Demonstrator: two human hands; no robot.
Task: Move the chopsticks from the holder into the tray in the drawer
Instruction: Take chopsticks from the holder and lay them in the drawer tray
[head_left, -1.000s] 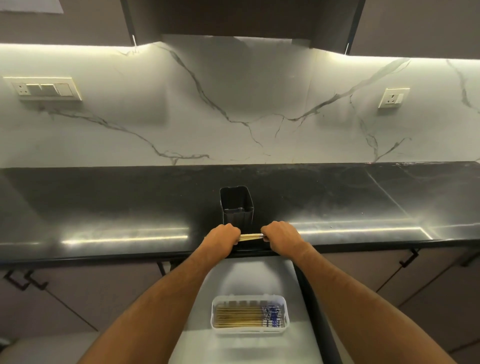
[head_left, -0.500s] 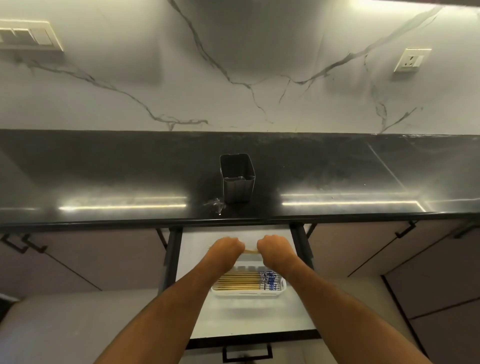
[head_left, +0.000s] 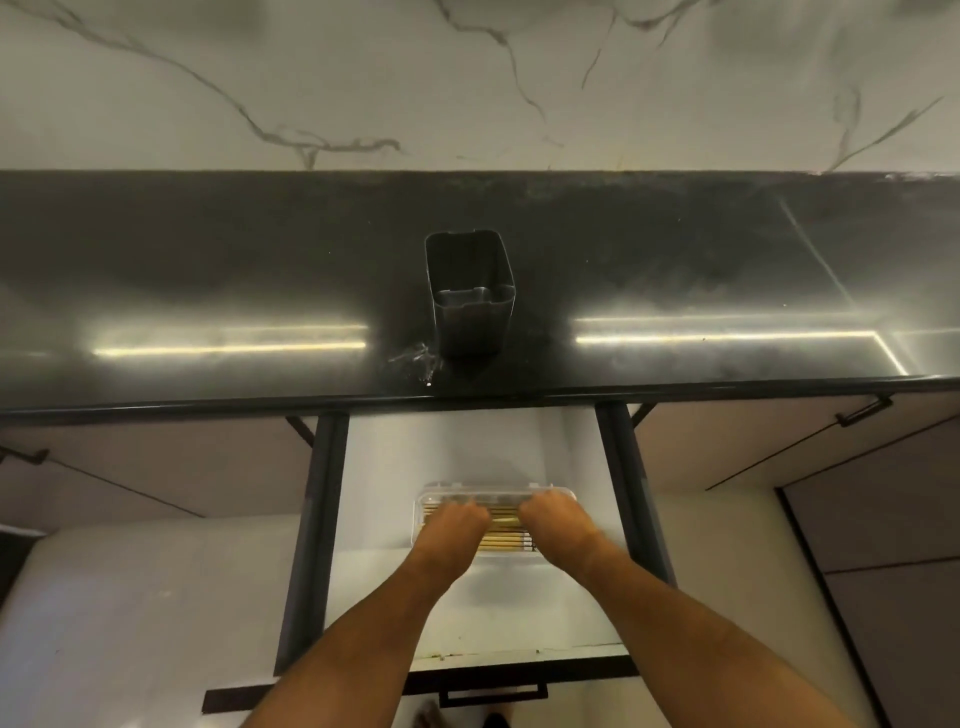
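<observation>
The dark square holder (head_left: 470, 293) stands upright near the front edge of the black counter, and no chopsticks show in it. Below, the drawer (head_left: 467, 457) is pulled out, with a clear plastic tray (head_left: 480, 491) inside. Wooden chopsticks (head_left: 504, 540) lie side by side in the tray. My left hand (head_left: 457, 522) and my right hand (head_left: 553, 517) are both lowered over the tray with fingers curled, each gripping an end of a chopstick bundle (head_left: 503, 515) just above the ones lying there. The hands cover most of the tray.
The black counter (head_left: 208, 291) runs across the view under a marble wall. Dark drawer rails (head_left: 324, 493) flank the white drawer floor. Closed cabinet fronts with dark handles (head_left: 865, 410) sit left and right. A small wet smear (head_left: 415, 358) lies left of the holder.
Both hands have carried the chopstick bundle from the counter edge by the holder down into the drawer, and now sit over the tray. The camera has tilted further downward.
</observation>
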